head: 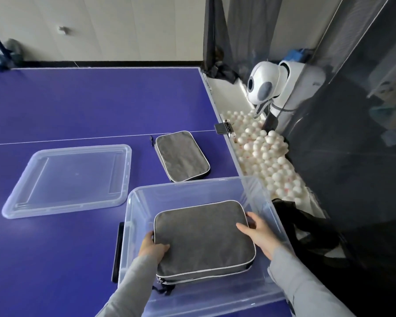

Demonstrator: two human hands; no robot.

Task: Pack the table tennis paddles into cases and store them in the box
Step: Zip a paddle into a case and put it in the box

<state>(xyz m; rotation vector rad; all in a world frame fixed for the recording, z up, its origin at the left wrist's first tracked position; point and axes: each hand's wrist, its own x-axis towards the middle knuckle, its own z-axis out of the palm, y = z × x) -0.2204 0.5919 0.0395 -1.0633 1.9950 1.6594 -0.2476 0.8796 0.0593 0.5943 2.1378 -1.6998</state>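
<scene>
Two grey zipped cases are in view, and their positions tell how the job stands. One case (204,236) lies inside the clear box (256,193), held at both ends: the left hand (152,247) curls its fingers over the near left corner, thumb hidden behind the edge, while the right hand (258,232) clasps the right edge with its fingers laid on top. A two-handed hold like this probably keeps the flat case level as it settles, so it lands square on the bottom instead of wedging against a wall. Whether it already rests on the floor of the box or hangs just above cannot be told through the clear plastic.

The second case (182,156) lies closed on the blue surface (78,106), just beyond the far rim of the box, likely parked there within easy reach for its turn. No bare paddles show, so they are presumably inside the cases already.

Left of the box sits its lid (66,179), flat and well apart from the case, most likely set aside to leave the opening free until both cases are in.

Beside the surface on the right, a trough holds a heap of white balls (268,154) under a white ball machine (263,85), with dark netting around it.
</scene>
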